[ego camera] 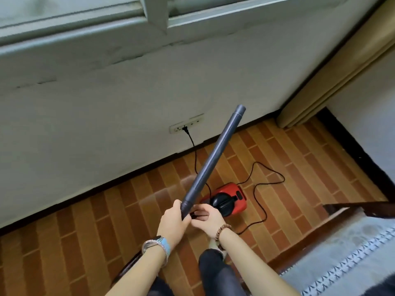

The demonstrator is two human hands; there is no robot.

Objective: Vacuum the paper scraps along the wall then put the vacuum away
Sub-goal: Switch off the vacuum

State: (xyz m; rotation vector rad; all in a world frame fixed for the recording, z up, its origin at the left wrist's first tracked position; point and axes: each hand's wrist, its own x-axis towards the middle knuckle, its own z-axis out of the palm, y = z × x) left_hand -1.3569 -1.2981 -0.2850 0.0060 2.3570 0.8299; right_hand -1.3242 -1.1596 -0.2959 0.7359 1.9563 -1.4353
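**Head view: vacuum tube held in both hands above the red canister**

A grey vacuum tube (213,154) is held raised, slanting up towards the far wall. Its near end is wrapped by the left hand (174,221), fingers closed round it. The right hand (206,216) is curled at the same end, touching it; its exact grip cannot be told. The red vacuum body (229,196) is seen on the brick-patterned floor (85,227), just beyond the hands. Its black cord (260,184) is plugged into a wall socket (186,126).
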